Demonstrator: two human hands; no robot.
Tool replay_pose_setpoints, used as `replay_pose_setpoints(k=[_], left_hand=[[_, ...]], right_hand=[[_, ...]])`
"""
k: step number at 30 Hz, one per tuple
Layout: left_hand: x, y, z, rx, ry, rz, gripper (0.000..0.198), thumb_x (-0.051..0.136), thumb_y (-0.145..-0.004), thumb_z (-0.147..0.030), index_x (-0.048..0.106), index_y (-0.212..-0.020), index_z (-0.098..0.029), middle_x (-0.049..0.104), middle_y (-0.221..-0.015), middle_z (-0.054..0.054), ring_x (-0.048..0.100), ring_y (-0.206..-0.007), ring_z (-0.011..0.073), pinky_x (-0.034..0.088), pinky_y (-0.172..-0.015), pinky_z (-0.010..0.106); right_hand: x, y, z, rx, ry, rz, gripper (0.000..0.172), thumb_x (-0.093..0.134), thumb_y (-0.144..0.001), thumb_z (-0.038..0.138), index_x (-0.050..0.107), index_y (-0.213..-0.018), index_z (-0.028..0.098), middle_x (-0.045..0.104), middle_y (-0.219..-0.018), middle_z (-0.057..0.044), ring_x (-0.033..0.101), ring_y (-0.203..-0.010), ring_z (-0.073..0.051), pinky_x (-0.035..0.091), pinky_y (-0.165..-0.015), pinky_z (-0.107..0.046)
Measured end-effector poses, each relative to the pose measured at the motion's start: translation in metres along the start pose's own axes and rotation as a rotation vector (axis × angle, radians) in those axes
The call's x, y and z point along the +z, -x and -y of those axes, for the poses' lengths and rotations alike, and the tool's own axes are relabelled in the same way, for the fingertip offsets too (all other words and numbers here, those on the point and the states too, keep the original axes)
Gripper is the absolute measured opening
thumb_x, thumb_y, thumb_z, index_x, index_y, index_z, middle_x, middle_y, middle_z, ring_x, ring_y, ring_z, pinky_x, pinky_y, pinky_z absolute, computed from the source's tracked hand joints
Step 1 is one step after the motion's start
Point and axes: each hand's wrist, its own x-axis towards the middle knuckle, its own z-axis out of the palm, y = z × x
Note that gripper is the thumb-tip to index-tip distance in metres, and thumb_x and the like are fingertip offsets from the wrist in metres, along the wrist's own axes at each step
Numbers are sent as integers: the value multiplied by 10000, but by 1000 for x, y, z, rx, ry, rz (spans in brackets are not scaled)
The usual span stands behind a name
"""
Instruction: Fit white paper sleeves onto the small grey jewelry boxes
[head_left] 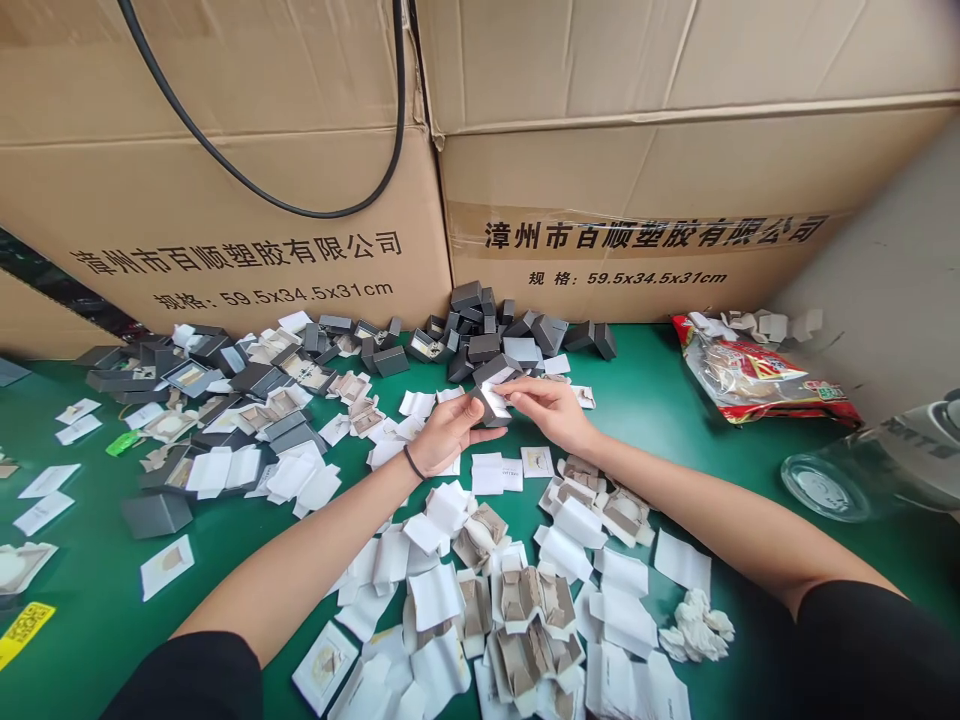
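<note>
My left hand grips a small dark grey box over the middle of the table, its thumb along the near side. The fingers of my right hand are closed at the white insert in the box's opening. Whether they pinch the insert or only press on it is hard to see. Behind the box is a heap of dark grey boxes. Folded white papers and grey-brown card inserts lie piled between my forearms.
More dark boxes and inserts are heaped at the left. Two large cardboard cartons stand along the back, with a black cable hanging in front. On the right are a red plastic bag, a clear bottle and crumpled tissue.
</note>
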Motion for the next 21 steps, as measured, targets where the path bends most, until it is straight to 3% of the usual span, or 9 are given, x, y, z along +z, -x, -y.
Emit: replay_pose_setpoints(k=[4, 7, 10, 14, 21], left_hand=[[2, 0, 0, -1, 30, -15, 335, 670, -760, -352, 635, -1049, -186, 618, -1098, 54, 566, -1051, 191, 470, -958, 434], [0, -1, 1, -9, 19, -7, 332, 661, -775, -307, 625, -1084, -192, 624, -1128, 64, 576, -1069, 209, 445, -984, 442], [-1, -1, 3, -10, 20, 29, 322, 648, -787, -279, 617, -1094, -188, 624, -1136, 71, 577, -1080, 227, 429, -995, 479], [-1, 0, 3, -41, 19, 37, 314, 653, -782, -244, 605, -1089, -196, 636, -1083, 62, 579, -1063, 235, 462, -942, 527], [-2, -3, 2, -19, 78, 11, 362, 607, -818, -234, 564, -1177, -227, 568, -1247, 64, 520, -1161, 243, 438, -980, 527]], right_hand=[[2, -3, -5, 218, -153, -254, 259, 620, -769, 417, 605, -866, 177, 654, -818, -24, 599, -708, -123, 513, -659, -268], [3, -5, -7, 310, -198, -183, 308, 641, -730, 461, 550, -800, 175, 546, -643, 34, 501, -551, -82, 444, -509, -219], [4, -5, -8, 351, -216, -79, 351, 618, -733, 512, 532, -750, 173, 495, -585, 51, 430, -473, -63, 391, -452, -209], [5, -2, -9, 260, -118, -79, 334, 615, -752, 505, 550, -765, 178, 526, -605, 31, 470, -508, -86, 419, -480, -228], [8, 7, -1, -128, 296, -109, 202, 527, -869, 356, 650, -898, 198, 650, -922, -68, 595, -784, -159, 495, -616, -275]])
